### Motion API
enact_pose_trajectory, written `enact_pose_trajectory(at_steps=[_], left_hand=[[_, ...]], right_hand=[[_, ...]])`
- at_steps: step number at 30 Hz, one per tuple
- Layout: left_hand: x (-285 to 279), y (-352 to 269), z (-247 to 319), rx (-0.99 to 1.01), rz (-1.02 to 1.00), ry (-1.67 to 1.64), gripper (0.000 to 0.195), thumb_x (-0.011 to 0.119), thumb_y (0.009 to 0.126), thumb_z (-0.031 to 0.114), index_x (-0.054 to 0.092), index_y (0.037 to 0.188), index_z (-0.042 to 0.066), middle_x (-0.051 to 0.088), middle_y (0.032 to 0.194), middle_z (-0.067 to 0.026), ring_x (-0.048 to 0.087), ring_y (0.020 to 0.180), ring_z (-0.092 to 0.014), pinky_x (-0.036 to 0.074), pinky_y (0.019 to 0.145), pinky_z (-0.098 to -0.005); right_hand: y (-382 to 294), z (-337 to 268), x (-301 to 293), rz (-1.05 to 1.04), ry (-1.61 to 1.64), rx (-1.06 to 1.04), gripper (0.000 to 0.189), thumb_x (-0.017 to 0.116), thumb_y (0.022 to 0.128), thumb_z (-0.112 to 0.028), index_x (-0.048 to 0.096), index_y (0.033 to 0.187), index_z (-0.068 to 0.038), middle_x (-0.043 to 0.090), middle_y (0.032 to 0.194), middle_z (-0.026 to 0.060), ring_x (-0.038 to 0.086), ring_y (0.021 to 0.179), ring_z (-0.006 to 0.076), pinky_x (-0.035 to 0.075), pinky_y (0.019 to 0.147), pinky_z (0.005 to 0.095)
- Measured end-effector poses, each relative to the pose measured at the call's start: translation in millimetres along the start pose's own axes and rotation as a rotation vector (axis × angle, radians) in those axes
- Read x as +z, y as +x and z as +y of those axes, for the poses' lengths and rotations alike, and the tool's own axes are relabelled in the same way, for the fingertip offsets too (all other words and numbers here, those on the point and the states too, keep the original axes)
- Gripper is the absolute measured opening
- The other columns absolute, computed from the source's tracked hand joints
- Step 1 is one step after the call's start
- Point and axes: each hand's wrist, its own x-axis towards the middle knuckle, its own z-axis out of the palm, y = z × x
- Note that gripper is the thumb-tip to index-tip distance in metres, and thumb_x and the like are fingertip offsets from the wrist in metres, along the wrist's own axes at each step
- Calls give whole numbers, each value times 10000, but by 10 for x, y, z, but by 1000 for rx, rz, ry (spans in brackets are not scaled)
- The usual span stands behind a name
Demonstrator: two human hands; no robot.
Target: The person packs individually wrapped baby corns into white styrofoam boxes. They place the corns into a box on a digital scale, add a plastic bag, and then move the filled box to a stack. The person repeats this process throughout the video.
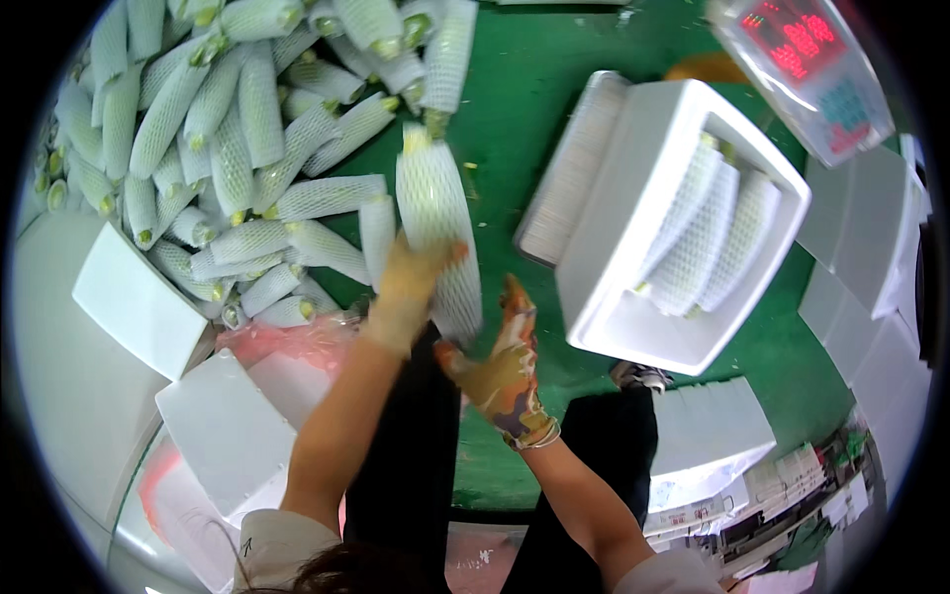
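Observation:
My gloved left hand (pixel 417 286) lies across a long pale-green vegetable (pixel 438 200) in a white foam net sleeve, its fingers over the lower half and gripping it. That vegetable points away from me, yellowish end at the top. To its lower right is my right hand (pixel 501 364), in a camouflage-patterned glove, thumb and fingers spread with nothing between them. A white foam box (pixel 620 215) stands to the right. Inside it, several sleeved vegetables (pixel 712 223) lie side by side. A big heap of the same sleeved vegetables (pixel 245 126) spreads over the upper left.
A flat ridged platform (pixel 571 171) shows beside the foam box. At upper right is a scale display (pixel 805 67) with red lit digits. White foam lids (pixel 141 297) and boxes (pixel 223 431) crowd the left; another white box (pixel 709 423) stands near my right leg. The green surface (pixel 512 171) bears scraps.

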Motion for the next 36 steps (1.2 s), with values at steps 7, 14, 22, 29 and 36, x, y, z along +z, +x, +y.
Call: enact_pose_trajectory(at_steps=[7,14,22,29,36], left_hand=[[1210,-1372,-260,181,-287,507,603,747,802,252,469,1292,38,548,1254,-119,576,1074,-236,472,902,-334],[2645,-524,-368,64,28,799,676,782,710,277,473,1179,-101,604,1157,-244,618,1020,-393,506,870,-399],[2562,-289,-150,200,-228,1117,685,790,698,376,548,1129,-98,633,1104,-279,629,1034,-389,503,886,-407],[2697,-380,300,87,-303,1462,794,775,710,418,481,1235,-100,605,1173,-290,599,1124,-363,466,972,-394],[3203,-63,332,124,156,1131,748,775,675,288,471,1234,-106,610,1164,-288,602,1123,-355,495,949,-379]], right_hand=[[-837,636,-2392,-46,124,184,764,733,692,-127,382,1359,0,626,1095,227,640,967,351,506,867,408],[-627,982,-3916,-348,-283,392,677,744,686,-245,484,1265,-7,668,977,208,666,852,309,524,801,375],[852,1782,-2882,-868,-27,259,658,776,701,-330,556,1223,3,679,926,132,627,762,202,509,683,307],[799,2013,-1832,-490,-890,-354,437,595,769,-227,584,1153,-17,670,1020,172,663,932,313,496,770,490],[920,1489,-1928,-623,-877,-103,454,585,802,-234,554,1226,-75,643,1175,116,632,1074,284,459,909,461]])
